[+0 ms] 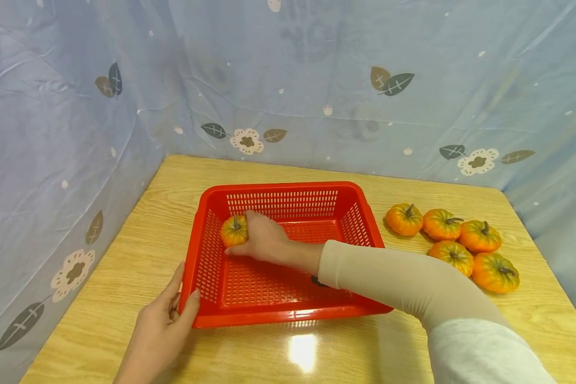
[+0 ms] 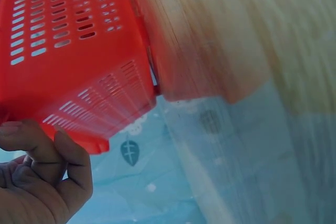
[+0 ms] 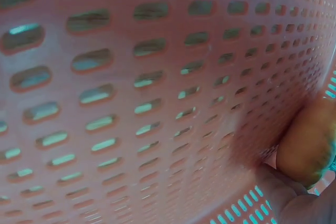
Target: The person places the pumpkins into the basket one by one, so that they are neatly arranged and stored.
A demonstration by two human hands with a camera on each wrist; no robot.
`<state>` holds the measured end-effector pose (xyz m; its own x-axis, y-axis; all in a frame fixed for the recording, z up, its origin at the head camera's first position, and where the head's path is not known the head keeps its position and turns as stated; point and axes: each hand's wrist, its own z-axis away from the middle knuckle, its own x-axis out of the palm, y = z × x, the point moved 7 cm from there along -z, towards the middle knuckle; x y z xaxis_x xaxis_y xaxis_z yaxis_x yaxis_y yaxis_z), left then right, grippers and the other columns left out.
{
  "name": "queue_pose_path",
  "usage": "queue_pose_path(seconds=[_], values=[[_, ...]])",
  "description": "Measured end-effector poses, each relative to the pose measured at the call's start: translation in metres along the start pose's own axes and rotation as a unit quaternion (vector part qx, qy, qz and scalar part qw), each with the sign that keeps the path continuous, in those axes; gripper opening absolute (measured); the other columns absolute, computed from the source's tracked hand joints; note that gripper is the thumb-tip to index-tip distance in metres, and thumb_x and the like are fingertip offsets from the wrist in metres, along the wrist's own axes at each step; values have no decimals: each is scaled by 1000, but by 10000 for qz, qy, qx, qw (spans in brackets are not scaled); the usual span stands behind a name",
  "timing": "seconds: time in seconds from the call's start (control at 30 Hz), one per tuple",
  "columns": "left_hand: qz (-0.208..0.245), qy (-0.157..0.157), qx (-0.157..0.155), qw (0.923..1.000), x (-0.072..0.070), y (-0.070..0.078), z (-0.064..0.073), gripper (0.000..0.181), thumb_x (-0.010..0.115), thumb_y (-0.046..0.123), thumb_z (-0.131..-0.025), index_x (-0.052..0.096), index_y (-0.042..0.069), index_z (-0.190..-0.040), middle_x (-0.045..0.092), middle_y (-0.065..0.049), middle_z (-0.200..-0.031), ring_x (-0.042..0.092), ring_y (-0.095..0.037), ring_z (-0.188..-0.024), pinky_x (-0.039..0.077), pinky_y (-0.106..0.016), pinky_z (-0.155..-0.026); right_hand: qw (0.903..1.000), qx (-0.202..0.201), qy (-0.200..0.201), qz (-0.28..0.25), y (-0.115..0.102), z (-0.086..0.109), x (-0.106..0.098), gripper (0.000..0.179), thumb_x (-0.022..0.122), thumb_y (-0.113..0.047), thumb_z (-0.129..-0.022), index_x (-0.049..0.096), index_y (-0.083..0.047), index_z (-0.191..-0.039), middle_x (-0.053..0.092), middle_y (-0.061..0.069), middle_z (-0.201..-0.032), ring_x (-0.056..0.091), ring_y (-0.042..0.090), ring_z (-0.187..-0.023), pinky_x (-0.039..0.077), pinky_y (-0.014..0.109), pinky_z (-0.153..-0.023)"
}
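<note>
A red plastic basket [image 1: 293, 318] with slotted walls stands on the wooden table. My left hand [image 1: 165, 317] grips its near left corner, with the thumb over the rim; in the left wrist view the curled fingers [image 2: 76, 163] sit at the rim. Inside the basket, at its left end, my right hand [image 1: 264, 237] holds a small orange pumpkin [image 1: 233, 231] with a brown stem. The right wrist view shows the pumpkin [image 3: 307, 145] close to the slotted wall, with part of the thumb against it.
To the right of the basket lie several more small pumpkins [image 1: 453, 256] in a loose group on the table [image 1: 528, 213]. A blue patterned cloth [image 1: 317, 80] hangs behind the table and along its sides. My right forearm crosses the basket's right rim.
</note>
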<state>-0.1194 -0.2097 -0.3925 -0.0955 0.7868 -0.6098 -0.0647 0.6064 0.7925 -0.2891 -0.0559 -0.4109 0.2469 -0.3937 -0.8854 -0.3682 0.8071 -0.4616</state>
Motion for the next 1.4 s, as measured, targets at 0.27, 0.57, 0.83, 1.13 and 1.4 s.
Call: queue_pose_path(seconds=[0.27,0.57,0.83,1.13,1.4], values=[[35,104,71,9999,-1,-1,3,66,61,26,-104,30,5,-159,72,-19,-114,66,-8,-72,48,-27,-48,9999,-71,-129,69,-3,3,3,89,82,-64,-75,49,-6,-133,57,1,-108,60,15,-91,55,32,-72],[49,234,314,9992,1,2,0,64,61,22,-104,33,4,-158,74,-9,-92,48,-7,-50,41,-26,-42,9990,-169,186,366,-3,8,-33,106,76,-71,-76,42,0,-147,60,9,-129,62,20,-106,57,37,-77],[-77,245,179,9995,1,1,1,65,61,23,-104,31,5,-159,66,-2,-77,43,-6,-49,41,-26,-42,9979,-211,584,-157,-10,23,-89,101,72,-66,-84,36,-3,-155,45,12,-154,50,28,-133,50,44,-98],[-166,300,263,9991,0,1,1,64,62,21,-103,33,6,-158,68,-4,-82,43,-6,-50,40,-25,-42,9830,218,1432,-1131,25,49,-168,89,67,-62,-91,35,-10,-156,43,7,-155,47,27,-135,42,43,-107],[-235,291,309,9988,0,1,1,64,61,24,-104,33,5,-158,64,-1,-74,43,-6,-50,40,-25,-42,9487,943,2530,-1643,92,85,-233,88,64,-61,-92,33,-8,-157,39,6,-158,34,21,-146,30,42,-116]])
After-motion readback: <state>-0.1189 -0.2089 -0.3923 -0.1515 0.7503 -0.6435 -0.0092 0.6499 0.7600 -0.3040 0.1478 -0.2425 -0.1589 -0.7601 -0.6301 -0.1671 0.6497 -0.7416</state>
